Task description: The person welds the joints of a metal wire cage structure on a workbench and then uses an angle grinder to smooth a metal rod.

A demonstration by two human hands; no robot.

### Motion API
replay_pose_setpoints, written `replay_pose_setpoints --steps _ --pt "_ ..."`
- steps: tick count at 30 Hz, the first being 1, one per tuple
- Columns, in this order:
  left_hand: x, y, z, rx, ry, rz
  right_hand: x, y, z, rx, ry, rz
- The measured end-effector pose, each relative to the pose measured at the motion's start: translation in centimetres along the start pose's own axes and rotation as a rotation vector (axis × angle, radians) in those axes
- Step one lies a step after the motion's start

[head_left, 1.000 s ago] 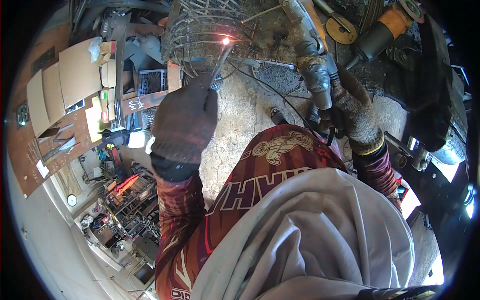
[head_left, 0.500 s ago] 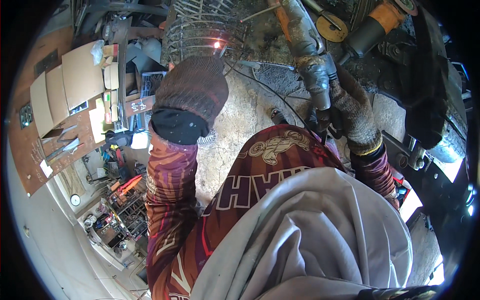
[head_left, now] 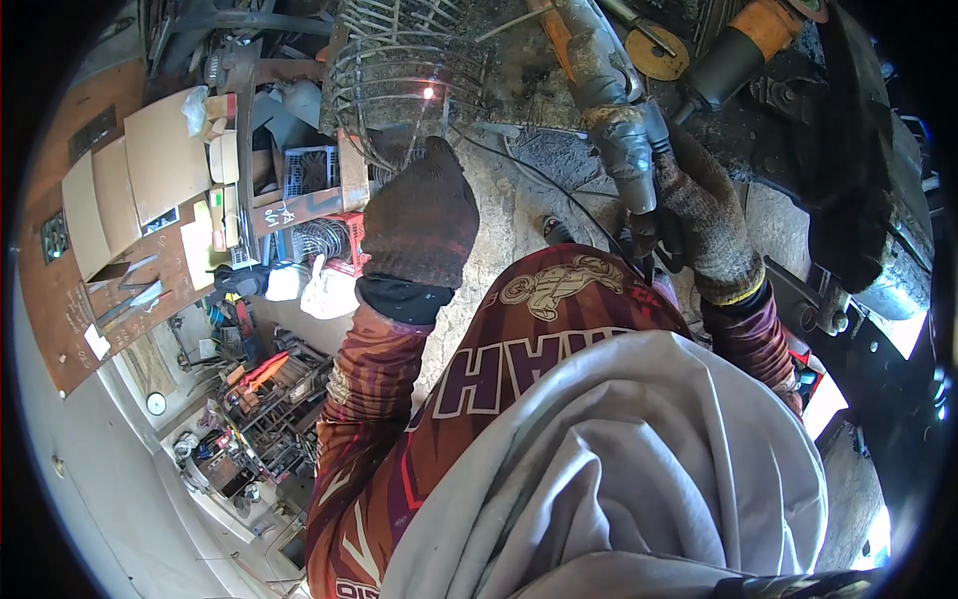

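Your left hand (head_left: 419, 215) has shifted rightward, its grip and right hand's (head_left: 711, 218) undetermined; wire cage (head_left: 399, 76), likely stiff, best held clear of glow (head_left: 429, 92).

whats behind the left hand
Just past the left hand, part of the wire frame and a bright glowing spot show. The hand's palm side and whatever lies directly beneath it are covered.

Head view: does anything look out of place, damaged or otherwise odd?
One thing stands out: a bright, reddish glowing spot at the wire frame, just beyond the left hand; the surrounding metal looks dull grey.
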State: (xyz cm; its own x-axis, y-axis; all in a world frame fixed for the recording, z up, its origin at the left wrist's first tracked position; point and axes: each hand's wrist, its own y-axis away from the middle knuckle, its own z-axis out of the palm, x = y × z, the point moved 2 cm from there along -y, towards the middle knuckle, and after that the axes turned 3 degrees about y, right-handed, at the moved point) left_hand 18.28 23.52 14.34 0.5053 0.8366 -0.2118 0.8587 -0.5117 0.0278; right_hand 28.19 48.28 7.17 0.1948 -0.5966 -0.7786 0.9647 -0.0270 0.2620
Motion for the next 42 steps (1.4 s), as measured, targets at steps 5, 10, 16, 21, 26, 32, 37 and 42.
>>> replay_pose_setpoints --steps 5,10,16,21,26,32,37,42 --pt "-0.1 0.4 0.6 0.027 0.041 -0.002 -0.2 -0.1 0.3 -0.003 0.047 -0.01" --pt "-0.2 0.6 1.1 -0.035 0.033 -0.026 -0.6 0.2 0.8 0.013 0.081 0.001" --pt "-0.7 0.8 1.5 -0.066 0.09 -0.071 -0.5 0.6 0.8 0.042 0.098 -0.001" --pt "-0.9 1.3 2.3 -0.065 0.11 -0.099 -0.5 0.8 1.1 0.043 0.059 0.005" --pt "-0.9 1.5 2.1 -0.045 0.178 -0.138 -0.8 0.7 1.0 -0.02 0.044 0.039" --pt "-1.9 0.6 1.9 0.201 0.119 0.055 -0.9 0.9 1.1 0.039 0.04 0.021" --pt "-1.7 1.2 -1.8 0.075 0.119 -0.04 -0.7 1.5 0.4 -0.001 -0.019 0.01" --pt "-0.9 1.6 -5.9 -0.029 0.186 -0.007 0.1 1.7 -0.6 0.056 -0.013 0.001"
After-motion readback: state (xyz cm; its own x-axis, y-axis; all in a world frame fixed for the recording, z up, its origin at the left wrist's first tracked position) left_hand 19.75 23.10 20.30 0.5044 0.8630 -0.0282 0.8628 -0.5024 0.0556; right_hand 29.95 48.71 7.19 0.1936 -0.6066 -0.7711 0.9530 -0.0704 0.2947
